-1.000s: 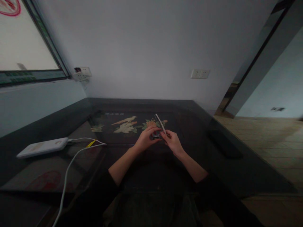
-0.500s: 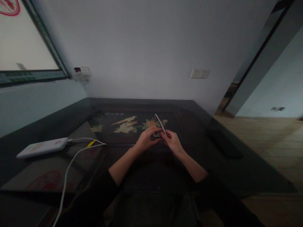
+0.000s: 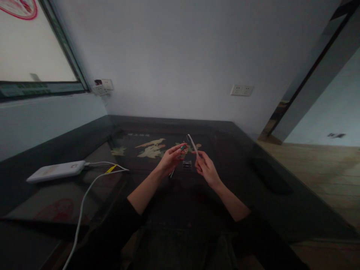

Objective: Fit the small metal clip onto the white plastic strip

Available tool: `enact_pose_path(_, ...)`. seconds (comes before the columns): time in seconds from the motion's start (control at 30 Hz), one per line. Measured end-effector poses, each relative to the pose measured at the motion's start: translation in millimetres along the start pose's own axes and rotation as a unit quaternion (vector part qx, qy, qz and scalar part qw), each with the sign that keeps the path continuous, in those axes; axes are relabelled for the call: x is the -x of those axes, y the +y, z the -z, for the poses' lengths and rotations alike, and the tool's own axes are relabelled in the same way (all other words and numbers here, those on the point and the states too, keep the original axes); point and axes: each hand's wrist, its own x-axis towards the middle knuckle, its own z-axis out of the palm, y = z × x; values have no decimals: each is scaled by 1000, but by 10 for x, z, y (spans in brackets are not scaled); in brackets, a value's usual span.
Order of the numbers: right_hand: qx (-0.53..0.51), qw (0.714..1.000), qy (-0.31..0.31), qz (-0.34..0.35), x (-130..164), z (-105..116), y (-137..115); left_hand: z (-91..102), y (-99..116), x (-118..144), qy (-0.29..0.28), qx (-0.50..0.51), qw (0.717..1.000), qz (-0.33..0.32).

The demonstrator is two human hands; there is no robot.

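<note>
We see a dark glass-topped table (image 3: 247, 157) with a bird-and-flower inlay (image 3: 152, 148) under its glass, bearing a white power bank (image 3: 56, 170) at its left with white cables (image 3: 92, 180) trailing toward us, and a small clear box (image 3: 187, 164) near its middle.

Small item (image 3: 183, 147) in left hand (image 3: 170, 161) grip too dim, tiny to identify.

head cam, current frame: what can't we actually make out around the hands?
- Small item in the left hand: too small and dim to identify.
- Dark block between the hands: blurred, resting or lifted unclear.
- Thin white strip in the right hand: lower end hidden by fingers.
- White cable: cut off by the bottom edge.
</note>
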Motion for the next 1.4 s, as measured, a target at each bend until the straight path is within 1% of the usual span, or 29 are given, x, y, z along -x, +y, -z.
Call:
enact_pose_path(0.1, 22, 999, -24, 2, 34, -32, -3, -18, 40, 7, 1, 53, 999, -13)
enact_pose_path(0.3, 58, 998, -34, 7, 50, -53, -17, -20, 55, -1, 20, 82, 996, -6)
enact_pose_path(0.47, 65, 998, -21, 13, 36, -54, -15, -2, 46, -4, 11, 71, 997, -6)
enact_pose_path(0.6, 79, 997, -5, 16, 29, -46, -10, -14, 59, 0, 14, 57, 998, -13)
enact_pose_path(0.8, 94, 995, 1, 15, 21, -33, 9, -19, 61, -9, 24, 66, 997, -21)
enact_pose_path(0.97, 102, 995, 4, 17, 11, -28, 21, -19, 53, -10, 31, 63, 997, -15)
enact_pose_path(1.4, 105, 994, 10, 15, 4, -16, 26, -40, 66, 3, 29, 51, 998, -13)
